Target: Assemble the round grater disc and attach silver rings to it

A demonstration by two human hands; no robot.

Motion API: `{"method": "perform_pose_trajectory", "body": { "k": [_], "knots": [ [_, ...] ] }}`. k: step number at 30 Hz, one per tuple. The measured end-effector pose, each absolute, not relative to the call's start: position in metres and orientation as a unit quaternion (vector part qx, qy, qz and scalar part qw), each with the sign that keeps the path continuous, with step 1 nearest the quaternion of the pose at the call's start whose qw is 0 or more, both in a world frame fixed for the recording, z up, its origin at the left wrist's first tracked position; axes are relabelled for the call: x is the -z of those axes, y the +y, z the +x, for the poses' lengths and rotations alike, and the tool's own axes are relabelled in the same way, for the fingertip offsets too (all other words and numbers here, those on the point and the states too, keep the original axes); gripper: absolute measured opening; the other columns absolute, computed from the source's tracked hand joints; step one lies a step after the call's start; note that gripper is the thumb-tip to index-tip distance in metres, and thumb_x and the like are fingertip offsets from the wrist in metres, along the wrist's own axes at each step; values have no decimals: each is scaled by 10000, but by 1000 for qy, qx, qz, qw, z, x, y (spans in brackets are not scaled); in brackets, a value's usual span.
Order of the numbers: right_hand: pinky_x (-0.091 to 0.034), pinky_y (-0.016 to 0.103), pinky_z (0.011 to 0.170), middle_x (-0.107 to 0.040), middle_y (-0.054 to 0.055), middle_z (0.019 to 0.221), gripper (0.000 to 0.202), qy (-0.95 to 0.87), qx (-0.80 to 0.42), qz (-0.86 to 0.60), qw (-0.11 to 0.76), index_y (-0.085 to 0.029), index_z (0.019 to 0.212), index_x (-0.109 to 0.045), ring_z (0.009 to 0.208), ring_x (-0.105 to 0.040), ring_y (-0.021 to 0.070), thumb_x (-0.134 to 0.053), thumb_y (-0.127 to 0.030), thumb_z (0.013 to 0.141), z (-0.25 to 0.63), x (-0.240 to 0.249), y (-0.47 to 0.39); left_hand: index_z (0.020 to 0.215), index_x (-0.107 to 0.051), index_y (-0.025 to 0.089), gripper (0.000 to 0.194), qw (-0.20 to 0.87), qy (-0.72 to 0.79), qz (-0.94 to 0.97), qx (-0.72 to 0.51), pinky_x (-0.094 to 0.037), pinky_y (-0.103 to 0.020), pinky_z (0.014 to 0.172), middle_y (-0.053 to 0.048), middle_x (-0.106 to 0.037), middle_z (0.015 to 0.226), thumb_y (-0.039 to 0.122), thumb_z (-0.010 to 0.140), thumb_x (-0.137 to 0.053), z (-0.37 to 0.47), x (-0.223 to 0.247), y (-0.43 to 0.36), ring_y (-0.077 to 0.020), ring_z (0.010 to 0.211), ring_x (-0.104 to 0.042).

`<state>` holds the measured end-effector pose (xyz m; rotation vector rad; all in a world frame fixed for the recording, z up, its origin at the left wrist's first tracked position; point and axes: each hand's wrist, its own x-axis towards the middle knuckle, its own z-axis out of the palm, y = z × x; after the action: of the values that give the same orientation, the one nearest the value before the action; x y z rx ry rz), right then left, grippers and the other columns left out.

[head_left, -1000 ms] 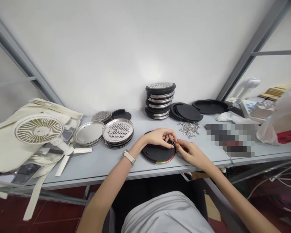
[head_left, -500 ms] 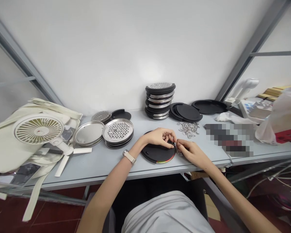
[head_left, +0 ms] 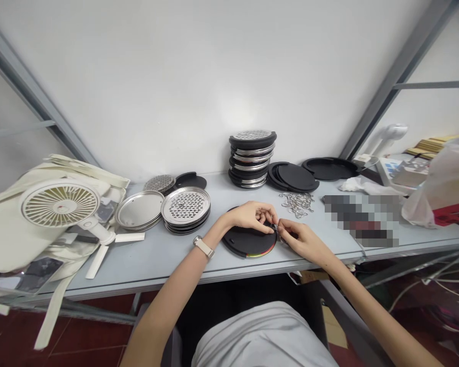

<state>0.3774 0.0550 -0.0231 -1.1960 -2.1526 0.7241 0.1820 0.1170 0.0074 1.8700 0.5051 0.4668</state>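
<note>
A black round disc with a strip of yellow and red along its front edge lies by the table's front. My left hand lies over it, its fingers curled closed and gripping its right rim. Just right of the disc, my right hand pinches a small metal ring at that same rim; the fingertips hide most of the ring. Both hands' fingertips nearly touch. A heap of small metal rings and clasps sits behind my right hand.
Perforated metal discs and plain metal discs are stacked left. Behind stands a tall stack of black and metal discs, with black round trays to its right. A white fan and plastic bag flank the workspace.
My right fingers have shifted slightly at the disc's rim, and the metal ring now shows less. My left hand has hardly moved.
</note>
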Motion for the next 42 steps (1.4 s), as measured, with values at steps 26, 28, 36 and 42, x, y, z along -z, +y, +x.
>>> {"method": "perform_pose_trajectory", "body": {
  "k": [26, 28, 36, 42],
  "knots": [
    [-342, 242, 544, -433, -34, 590, 301, -809, -249, -440, 300, -204, 685, -415, 563, -412, 125, -350, -355, 938, 378, 22, 55, 884, -612, 135, 273, 543, 229, 785, -189, -377, -214, 621, -22, -611, 864, 212, 646, -721, 181, -10, 116, -39, 602, -463],
    [-354, 242, 554, -460, -31, 598, 286, -812, -237, -441, 300, -203, 705, -443, 564, -430, 127, -356, -344, 938, 376, 21, 54, 874, -610, 135, 265, 540, 230, 788, -187, -374, -214, 621, -12, -600, 833, 209, 645, -721, 181, -10, 115, -40, 598, -450],
    [-362, 246, 569, -493, -27, 609, 275, -824, -219, -441, 280, -204, 768, -501, 563, -457, 135, -337, -332, 948, 372, 17, 52, 887, -595, 140, 290, 543, 217, 785, -203, -377, -213, 615, -10, -584, 847, 188, 630, -721, 181, -10, 116, -41, 611, -452],
    [-359, 243, 551, -502, -25, 596, 309, -821, -224, -442, 283, -200, 700, -480, 556, -464, 133, -349, -347, 937, 374, 18, 52, 876, -598, 130, 289, 546, 221, 782, -202, -356, -198, 561, -17, -598, 837, 174, 620, -724, 181, -10, 116, -31, 569, -441]
  ]
}}
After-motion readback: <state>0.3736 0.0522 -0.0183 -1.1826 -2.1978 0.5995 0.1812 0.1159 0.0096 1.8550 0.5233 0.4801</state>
